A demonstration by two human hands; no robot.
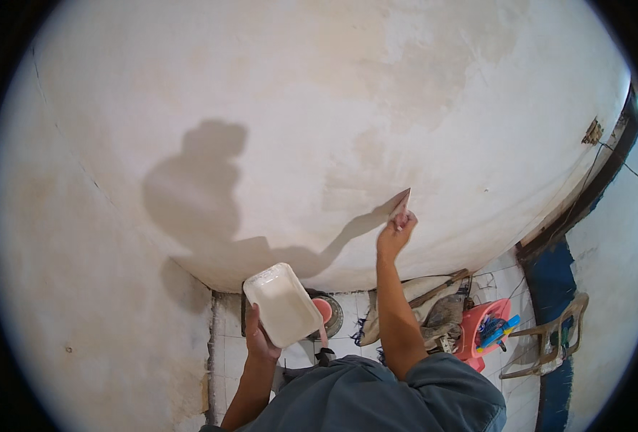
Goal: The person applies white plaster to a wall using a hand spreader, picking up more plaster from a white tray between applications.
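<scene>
Apparently you're partway over the wall (297, 86), darker patches (355, 173) looking worked and paler stretches perhaps left, your left hand (261, 341) gripping the white tray (283, 306) low before it, your right hand (395, 236) pinching the scraper (404, 201) beside those patches.

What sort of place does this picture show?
Probably an indoor room under repair: the pale wall has uneven, darker patches, the right hand holds a flat, scraper-like blade, and the left hand holds a white tray.
</scene>
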